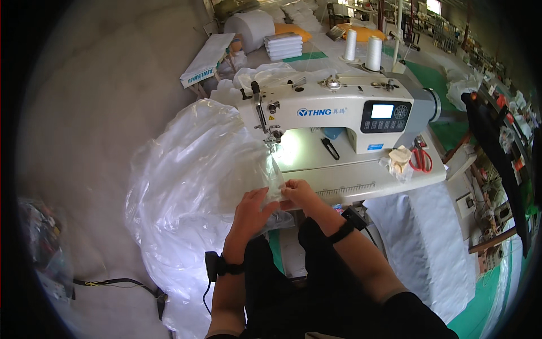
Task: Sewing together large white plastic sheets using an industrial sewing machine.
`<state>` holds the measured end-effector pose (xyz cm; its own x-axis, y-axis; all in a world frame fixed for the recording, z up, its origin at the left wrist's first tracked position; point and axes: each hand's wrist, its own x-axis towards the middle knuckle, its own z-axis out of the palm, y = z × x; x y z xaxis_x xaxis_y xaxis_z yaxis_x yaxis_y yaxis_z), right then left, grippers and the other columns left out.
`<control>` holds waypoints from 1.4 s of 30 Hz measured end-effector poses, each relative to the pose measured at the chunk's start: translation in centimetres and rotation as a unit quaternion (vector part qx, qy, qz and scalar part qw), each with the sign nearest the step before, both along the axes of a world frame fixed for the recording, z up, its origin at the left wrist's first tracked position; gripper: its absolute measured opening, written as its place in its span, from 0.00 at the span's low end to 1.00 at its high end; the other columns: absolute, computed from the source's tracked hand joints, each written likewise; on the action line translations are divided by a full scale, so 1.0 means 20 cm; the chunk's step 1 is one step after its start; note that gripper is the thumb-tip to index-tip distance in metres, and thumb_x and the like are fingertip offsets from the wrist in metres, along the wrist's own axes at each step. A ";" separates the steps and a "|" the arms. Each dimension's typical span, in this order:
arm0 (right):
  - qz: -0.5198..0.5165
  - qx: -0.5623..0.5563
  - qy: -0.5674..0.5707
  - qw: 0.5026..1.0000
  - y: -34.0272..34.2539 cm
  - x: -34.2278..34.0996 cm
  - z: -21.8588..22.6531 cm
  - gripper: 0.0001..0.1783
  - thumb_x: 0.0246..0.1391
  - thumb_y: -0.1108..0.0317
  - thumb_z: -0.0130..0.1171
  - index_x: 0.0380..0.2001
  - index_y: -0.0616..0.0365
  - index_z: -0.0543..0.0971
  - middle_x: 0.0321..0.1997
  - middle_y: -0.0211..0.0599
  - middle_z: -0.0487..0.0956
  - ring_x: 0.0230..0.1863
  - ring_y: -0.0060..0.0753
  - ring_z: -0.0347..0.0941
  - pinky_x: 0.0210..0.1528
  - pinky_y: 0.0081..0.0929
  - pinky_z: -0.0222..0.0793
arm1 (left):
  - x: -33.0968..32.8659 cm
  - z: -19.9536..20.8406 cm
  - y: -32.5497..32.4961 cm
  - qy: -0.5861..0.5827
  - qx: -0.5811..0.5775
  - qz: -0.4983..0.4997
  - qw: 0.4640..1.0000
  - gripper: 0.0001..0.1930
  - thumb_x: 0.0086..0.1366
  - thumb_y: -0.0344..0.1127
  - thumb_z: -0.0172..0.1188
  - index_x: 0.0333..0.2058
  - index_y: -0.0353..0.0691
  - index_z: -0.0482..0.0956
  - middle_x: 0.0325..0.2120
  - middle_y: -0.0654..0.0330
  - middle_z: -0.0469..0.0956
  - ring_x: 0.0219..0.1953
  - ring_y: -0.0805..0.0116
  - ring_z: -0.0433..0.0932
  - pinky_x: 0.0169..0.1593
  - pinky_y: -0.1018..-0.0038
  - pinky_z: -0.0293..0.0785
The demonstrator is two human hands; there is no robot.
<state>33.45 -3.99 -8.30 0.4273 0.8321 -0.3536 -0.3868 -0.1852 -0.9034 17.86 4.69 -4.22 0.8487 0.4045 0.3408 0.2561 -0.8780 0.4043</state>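
A large heap of thin, clear plastic sheeting spreads over the left of the sewing machine and hangs down toward the floor. Its edge runs under the lit needle area. My right hand pinches the sheeting's edge at the front of the machine bed. Beside it, my left hand lies on the sheeting with fingers stretched out and thumb apart. Both hands are close together, nearer to me than the needle.
On the machine bed are black thread snips, red-handled scissors and a crumpled beige scrap. Two white thread cones stand behind the machine. White sheet material hangs at right. A small table stands at the far left.
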 end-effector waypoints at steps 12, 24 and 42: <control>-0.035 0.023 -0.002 0.999 -0.01 -0.02 -0.01 0.12 0.51 0.74 0.51 0.39 0.70 0.73 0.35 0.44 0.77 0.34 0.36 0.79 0.33 0.28 0.79 | -0.03 -0.08 0.14 -0.111 0.116 -0.084 0.984 0.07 0.53 0.29 0.57 0.33 0.39 0.79 0.37 0.59 0.79 0.43 0.58 0.74 0.50 0.63 0.67; -0.038 0.038 0.025 0.998 0.00 -0.02 -0.04 0.13 0.48 0.76 0.49 0.39 0.70 0.72 0.33 0.46 0.78 0.31 0.38 0.80 0.29 0.29 0.79 | 0.29 0.25 0.60 -0.144 0.204 0.122 0.961 0.08 0.63 0.38 0.53 0.29 0.40 0.72 0.17 0.53 0.75 0.18 0.53 0.75 0.23 0.59 0.70; -0.038 0.042 0.012 0.998 -0.01 -0.02 -0.04 0.11 0.52 0.72 0.51 0.37 0.68 0.74 0.32 0.39 0.76 0.28 0.31 0.76 0.33 0.30 0.80 | 0.01 -0.09 0.05 -0.059 0.156 -0.054 0.984 0.13 0.50 0.26 0.55 0.36 0.42 0.78 0.29 0.60 0.72 0.36 0.59 0.72 0.42 0.66 0.67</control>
<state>33.07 -4.28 -9.08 0.4832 0.8247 -0.2941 -0.4185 -0.0775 -0.9049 18.15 5.60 -5.92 0.8282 0.1736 0.5328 0.1220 -0.9838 0.1310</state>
